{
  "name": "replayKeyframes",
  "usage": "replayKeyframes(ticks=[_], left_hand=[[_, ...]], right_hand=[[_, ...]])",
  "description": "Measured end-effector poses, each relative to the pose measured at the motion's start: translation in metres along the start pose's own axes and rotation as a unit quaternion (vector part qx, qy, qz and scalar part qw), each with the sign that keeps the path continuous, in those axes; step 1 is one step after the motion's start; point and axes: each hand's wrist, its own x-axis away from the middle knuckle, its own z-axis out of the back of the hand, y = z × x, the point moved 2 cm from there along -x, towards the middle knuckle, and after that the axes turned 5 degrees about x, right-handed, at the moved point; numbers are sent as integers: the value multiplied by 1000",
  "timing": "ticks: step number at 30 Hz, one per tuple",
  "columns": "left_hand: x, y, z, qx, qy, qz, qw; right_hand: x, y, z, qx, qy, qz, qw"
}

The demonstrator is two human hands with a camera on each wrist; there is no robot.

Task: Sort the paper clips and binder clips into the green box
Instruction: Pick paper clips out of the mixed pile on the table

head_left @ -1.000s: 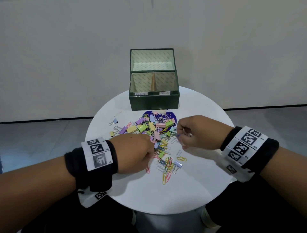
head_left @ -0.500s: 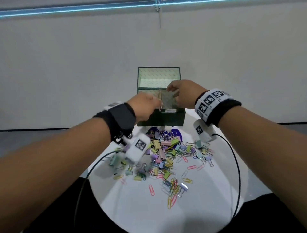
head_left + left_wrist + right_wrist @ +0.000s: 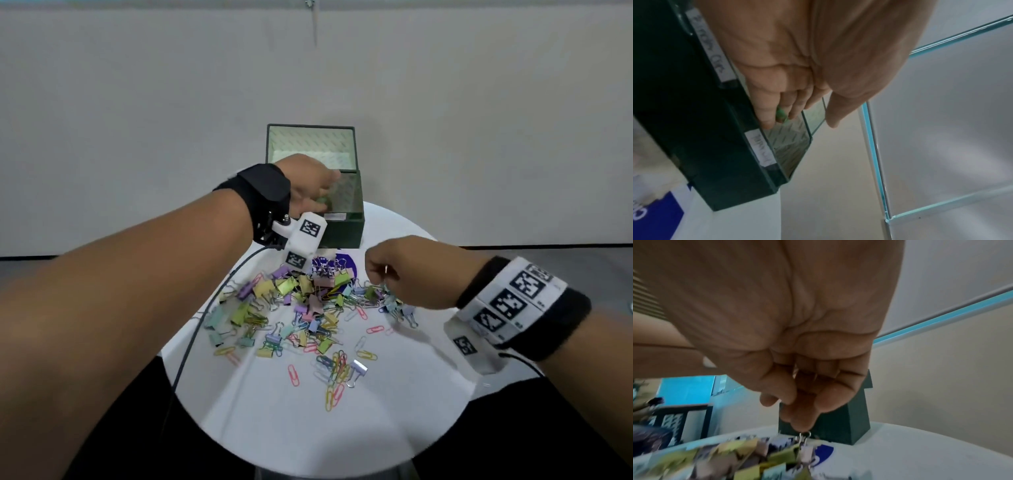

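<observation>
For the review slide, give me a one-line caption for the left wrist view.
Left hand over the green box, fingers pinching a small green clip above the front compartments.

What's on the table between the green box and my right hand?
In the head view, bare white table separates the green box from the right hand.

round white table carries green box, scattered clips.
</observation>
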Motion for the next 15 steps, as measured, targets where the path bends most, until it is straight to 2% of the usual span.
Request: replayKeyframes(ticks=[2,5,7,8,11,13,15], left_hand=[[9,2,8,-20,11,-35,999],[37,3,28,-59,-3,-67,996],[63,2,40,-165,-5,-124,978],[78,-2,44,-249,-7,-152,957],[121,-31,47,-498,-63,-185,845],[144,-59,49,-580,-124,-169,787],[160,-85,52,-614,-165,-154,756]], right_hand=[[10,-12,-7,16,6,37,999],[30,-42,-18,-17,7,148,989],[41,-58,-27,-7,-20,200,980],[44,-65,-33,11,-33,223,974],[46,-79,-52,83,-41,292,952],[44,-85,-61,108,-36,297,948],[41,-87,-66,107,-29,290,950]])
